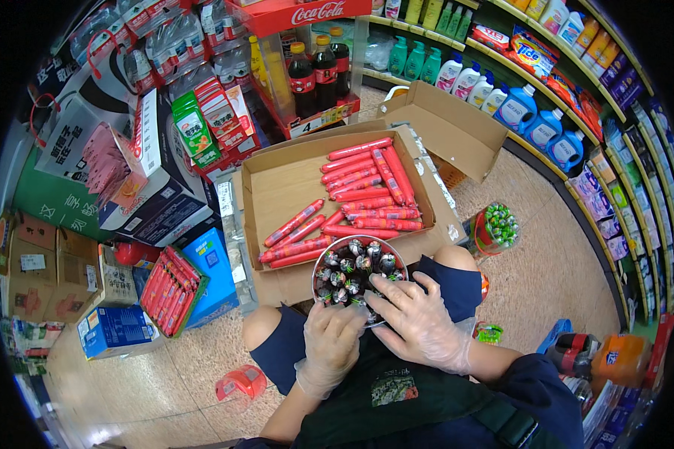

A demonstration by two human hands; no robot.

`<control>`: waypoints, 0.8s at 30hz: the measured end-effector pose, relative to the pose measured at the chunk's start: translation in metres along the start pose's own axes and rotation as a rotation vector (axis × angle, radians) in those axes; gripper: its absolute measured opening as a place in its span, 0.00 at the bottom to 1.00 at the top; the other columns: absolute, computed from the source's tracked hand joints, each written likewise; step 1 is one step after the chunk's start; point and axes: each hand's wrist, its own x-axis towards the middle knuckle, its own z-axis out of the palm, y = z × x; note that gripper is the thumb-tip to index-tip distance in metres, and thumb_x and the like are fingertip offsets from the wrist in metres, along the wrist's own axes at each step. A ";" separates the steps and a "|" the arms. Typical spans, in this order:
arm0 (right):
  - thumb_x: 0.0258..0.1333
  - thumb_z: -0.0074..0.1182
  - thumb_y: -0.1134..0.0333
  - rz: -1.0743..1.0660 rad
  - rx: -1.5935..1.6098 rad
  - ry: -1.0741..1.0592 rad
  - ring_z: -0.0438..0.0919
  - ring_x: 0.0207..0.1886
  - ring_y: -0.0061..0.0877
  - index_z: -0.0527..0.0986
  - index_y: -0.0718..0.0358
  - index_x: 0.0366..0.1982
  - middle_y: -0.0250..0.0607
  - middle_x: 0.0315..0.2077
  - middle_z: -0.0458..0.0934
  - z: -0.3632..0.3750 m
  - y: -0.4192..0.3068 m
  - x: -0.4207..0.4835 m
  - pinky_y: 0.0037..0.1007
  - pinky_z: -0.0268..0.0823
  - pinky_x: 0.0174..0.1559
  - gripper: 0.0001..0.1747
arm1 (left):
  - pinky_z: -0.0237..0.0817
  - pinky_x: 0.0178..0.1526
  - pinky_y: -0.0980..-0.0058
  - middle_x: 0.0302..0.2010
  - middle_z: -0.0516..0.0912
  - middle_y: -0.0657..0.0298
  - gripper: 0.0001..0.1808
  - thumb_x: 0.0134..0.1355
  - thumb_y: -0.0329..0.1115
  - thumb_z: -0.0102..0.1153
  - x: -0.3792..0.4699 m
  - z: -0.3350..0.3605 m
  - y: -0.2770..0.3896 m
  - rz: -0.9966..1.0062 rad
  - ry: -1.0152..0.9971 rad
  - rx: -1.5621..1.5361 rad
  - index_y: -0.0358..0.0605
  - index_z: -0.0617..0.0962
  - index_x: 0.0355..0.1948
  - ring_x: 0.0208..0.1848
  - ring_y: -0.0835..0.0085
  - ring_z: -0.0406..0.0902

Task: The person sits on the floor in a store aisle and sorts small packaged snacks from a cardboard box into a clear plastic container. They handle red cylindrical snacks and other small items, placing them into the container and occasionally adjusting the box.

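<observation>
A round, clear-walled tub [315, 280] between my knees holds many small dark-wrapped pieces [346, 265] with white and green marks. My left hand [335, 339], in a clear plastic glove, is at the tub's near left rim, its fingertips bent over the edge. Gloved the same way, my right hand [418, 317] reaches over the right side, fingers spread on the wrapped pieces. Whether either hand grips a piece cannot be told. Just beyond the tub, an open shallow cardboard box [281, 207] holds many red-wrapped sausages [365, 210], some in a row, some at angles.
Another tub of green-wrapped pieces [497, 224] stands on the floor at right. A tray of red sticks [171, 292] leans on a blue box [216, 280] at left. A Coca-Cola rack [314, 73] stands behind; shelves of bottles [517, 109] curve along the right.
</observation>
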 end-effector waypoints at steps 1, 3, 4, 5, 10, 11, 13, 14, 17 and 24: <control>0.54 0.66 0.57 -0.014 0.019 0.007 0.73 0.59 0.35 0.75 0.62 0.60 0.46 0.64 0.72 0.000 0.003 0.001 0.48 0.56 0.66 0.33 | 0.66 0.58 0.57 0.48 0.83 0.66 0.22 0.51 0.24 0.66 0.000 0.000 0.000 0.002 0.003 -0.006 0.49 0.83 0.50 0.50 0.64 0.78; 0.55 0.67 0.55 -0.009 0.070 0.067 0.72 0.60 0.38 0.74 0.62 0.61 0.45 0.63 0.73 0.000 0.010 0.006 0.47 0.56 0.65 0.34 | 0.66 0.58 0.57 0.48 0.83 0.66 0.23 0.51 0.24 0.66 0.001 0.000 0.000 0.004 0.016 -0.018 0.49 0.83 0.50 0.50 0.64 0.78; 0.55 0.67 0.54 -0.018 0.036 0.080 0.71 0.62 0.39 0.74 0.62 0.62 0.45 0.63 0.73 -0.004 0.012 0.009 0.48 0.56 0.65 0.35 | 0.66 0.58 0.57 0.48 0.83 0.66 0.23 0.51 0.24 0.66 0.001 0.001 -0.001 0.006 0.022 -0.025 0.49 0.82 0.50 0.50 0.64 0.77; 0.56 0.67 0.53 -0.028 0.002 0.094 0.70 0.63 0.40 0.74 0.62 0.62 0.45 0.63 0.73 -0.008 0.014 0.012 0.49 0.56 0.66 0.35 | 0.66 0.57 0.57 0.48 0.82 0.66 0.23 0.51 0.24 0.66 0.002 0.000 -0.001 0.005 0.018 -0.025 0.48 0.82 0.50 0.50 0.64 0.77; 0.62 0.58 0.44 -0.018 -0.206 -0.041 0.63 0.72 0.47 0.75 0.62 0.61 0.45 0.61 0.74 -0.010 0.027 0.016 0.64 0.43 0.72 0.35 | 0.67 0.56 0.57 0.48 0.83 0.66 0.23 0.50 0.24 0.66 0.004 -0.002 -0.001 0.006 -0.004 -0.039 0.47 0.82 0.50 0.50 0.64 0.77; 0.63 0.58 0.43 -0.027 -0.207 -0.051 0.63 0.72 0.48 0.75 0.62 0.60 0.45 0.61 0.74 -0.011 0.028 0.017 0.65 0.42 0.72 0.35 | 0.67 0.56 0.57 0.48 0.83 0.66 0.23 0.50 0.23 0.66 0.004 -0.002 -0.002 0.006 -0.004 -0.037 0.47 0.82 0.50 0.50 0.64 0.77; 0.63 0.57 0.43 -0.043 -0.198 -0.077 0.63 0.72 0.49 0.75 0.62 0.60 0.46 0.61 0.74 -0.014 0.030 0.020 0.66 0.40 0.72 0.35 | 0.67 0.55 0.58 0.48 0.83 0.66 0.23 0.50 0.23 0.66 0.004 -0.002 -0.001 0.005 -0.001 -0.036 0.47 0.82 0.50 0.50 0.64 0.77; 0.63 0.57 0.43 -0.051 -0.185 -0.093 0.62 0.73 0.49 0.75 0.62 0.61 0.46 0.61 0.74 -0.016 0.032 0.022 0.66 0.40 0.72 0.35 | 0.68 0.54 0.58 0.47 0.83 0.66 0.23 0.50 0.23 0.66 0.005 -0.002 -0.001 0.009 0.009 -0.042 0.47 0.82 0.49 0.50 0.64 0.77; 0.65 0.55 0.42 -0.104 -0.113 -0.044 0.59 0.75 0.50 0.73 0.61 0.63 0.46 0.63 0.73 -0.017 0.038 0.034 0.67 0.39 0.73 0.36 | 0.68 0.52 0.58 0.47 0.83 0.66 0.22 0.49 0.23 0.66 0.006 -0.001 -0.001 0.019 0.033 -0.055 0.47 0.82 0.49 0.49 0.64 0.78; 0.70 0.47 0.41 -0.167 -0.133 -0.126 0.52 0.79 0.51 0.68 0.59 0.71 0.42 0.67 0.72 -0.002 0.056 0.054 0.68 0.35 0.74 0.38 | 0.68 0.50 0.59 0.46 0.83 0.65 0.22 0.49 0.23 0.66 0.007 -0.001 -0.002 0.030 0.038 -0.072 0.46 0.82 0.48 0.48 0.64 0.78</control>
